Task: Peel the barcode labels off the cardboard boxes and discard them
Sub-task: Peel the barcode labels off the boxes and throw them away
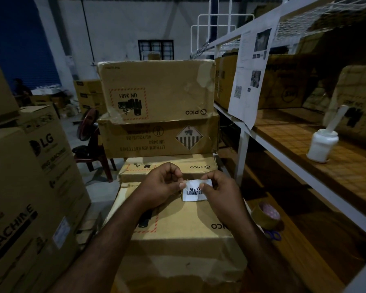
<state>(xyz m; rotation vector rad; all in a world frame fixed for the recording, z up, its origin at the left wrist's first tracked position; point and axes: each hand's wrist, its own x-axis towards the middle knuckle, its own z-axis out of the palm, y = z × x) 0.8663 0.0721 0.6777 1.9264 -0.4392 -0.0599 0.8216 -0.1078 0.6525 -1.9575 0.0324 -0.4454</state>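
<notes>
Large box, far left (30,187): printed carton. A pale rectangular patch shows on its near side. It may be another label, but it is too dark to confirm.
Stacked boxes, centre (156,92): two cartons, one on the other, behind the work area. No white barcode label shows on the faces in view; the other faces are hidden.
Left hand (163,185): fingers curled, thumb and fingertips pinching the left edge of the label.
Barcode label (195,190): white strip, bars and print facing the camera, held between both hands just above the top of the near box. It looks lifted. It cannot be told whether its lower edge still sticks.
Near box (178,218): lies under the hands. No other white label shows on its top.
Right hand (222,193): thumb and forefinger pinching the right part of the label, remaining fingers curled.
Tape roll (266,214): rests just right of the near box, untouched.
Shelf (283,132): carries further boxes and a white bottle (322,144).
Done, as judged: one label peeled or nearly peeled.
Left, as judged: discard this label, then check the remaining boxes. No bin is in view.
</notes>
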